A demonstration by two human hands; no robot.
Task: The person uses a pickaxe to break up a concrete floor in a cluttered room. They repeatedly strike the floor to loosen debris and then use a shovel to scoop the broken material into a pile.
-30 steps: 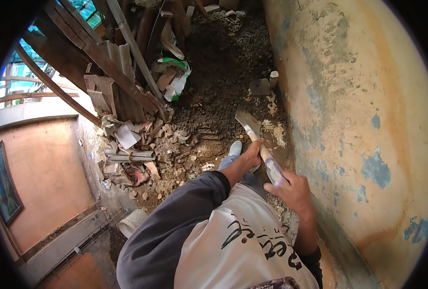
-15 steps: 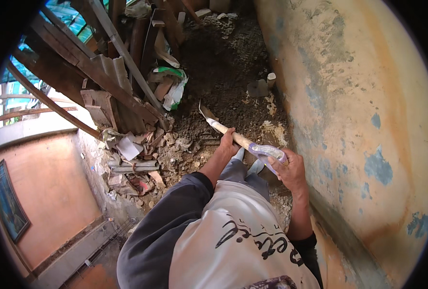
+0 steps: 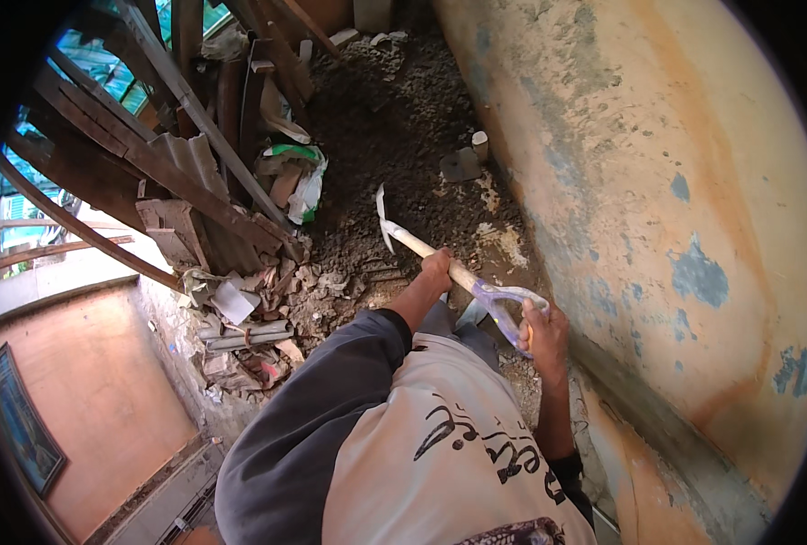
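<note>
A shovel (image 3: pixel 462 275) with a pale wooden shaft and a purple-grey D-shaped handle slants across the middle of the view. My left hand (image 3: pixel 437 269) is wrapped round its shaft, about midway along. At the rear end, my right hand (image 3: pixel 545 329) grips the crossbar of the D-handle. The metal blade (image 3: pixel 385 220) is turned partly edge-on, over dark loose soil (image 3: pixel 381 118); whether it touches the soil I cannot tell. No load can be made out on the blade.
A peeling wall (image 3: pixel 621 182) runs along the right. To the left lean wooden beams (image 3: pixel 158 150) over broken rubble (image 3: pixel 317 295). A white and green sack (image 3: pixel 307 193) lies beside them. A grey flat piece (image 3: pixel 460 164) and a small white cylinder (image 3: pixel 480 145) sit near the wall.
The shovel blade has rotated, now showing more edge-on, and the D-handle has tipped down slightly with my right hand. Both hands keep their grip. The whole view has shifted a little.
</note>
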